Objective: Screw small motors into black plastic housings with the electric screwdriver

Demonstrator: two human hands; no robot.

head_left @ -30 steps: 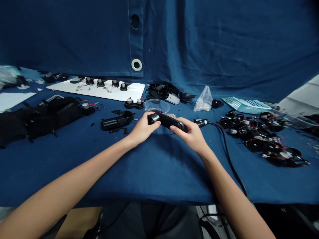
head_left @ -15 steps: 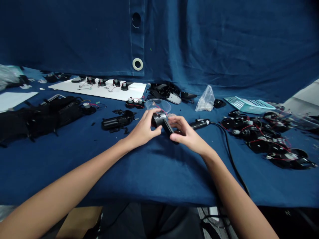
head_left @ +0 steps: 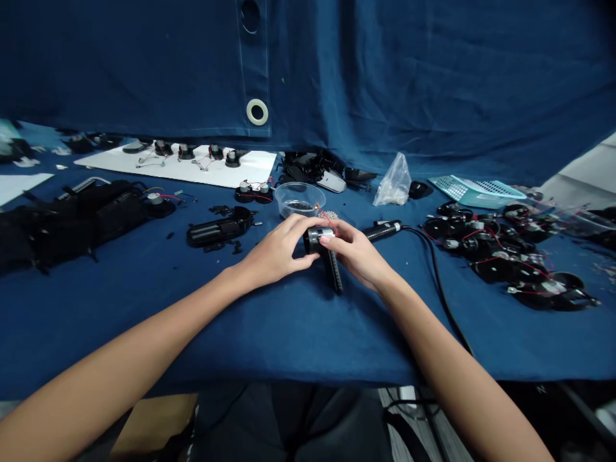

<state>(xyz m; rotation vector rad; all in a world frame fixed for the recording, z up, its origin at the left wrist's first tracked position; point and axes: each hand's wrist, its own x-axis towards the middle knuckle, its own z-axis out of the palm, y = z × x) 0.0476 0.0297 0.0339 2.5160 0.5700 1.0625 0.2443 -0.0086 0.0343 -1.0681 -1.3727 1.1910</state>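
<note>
Above the blue cloth, both hands hold a black plastic housing (head_left: 312,241) with a round head and a handle (head_left: 334,274) that slants downward. My left hand (head_left: 276,250) grips the round head from the left, fingers over the top and thumb underneath. On the other side, my right hand (head_left: 360,255) is closed on it, with the thumb against a silver motor (head_left: 328,231) at the head. A thin red wire (head_left: 325,217) rises from the motor. Beside the right hand lies a black pen-shaped electric screwdriver (head_left: 385,230) with a cable.
A clear bowl (head_left: 299,187) of small dark parts and a pile of screws (head_left: 329,217) sit behind the hands. A black half shell (head_left: 219,230) lies left. Several wired black assemblies (head_left: 505,247) spread right, near a teal basket (head_left: 481,192). A plastic bag (head_left: 394,183) stands behind.
The housing has turned in my hands: its handle now points down towards me, and the motor and red wire show on top. My right hand has shifted from the handle to the motor.
</note>
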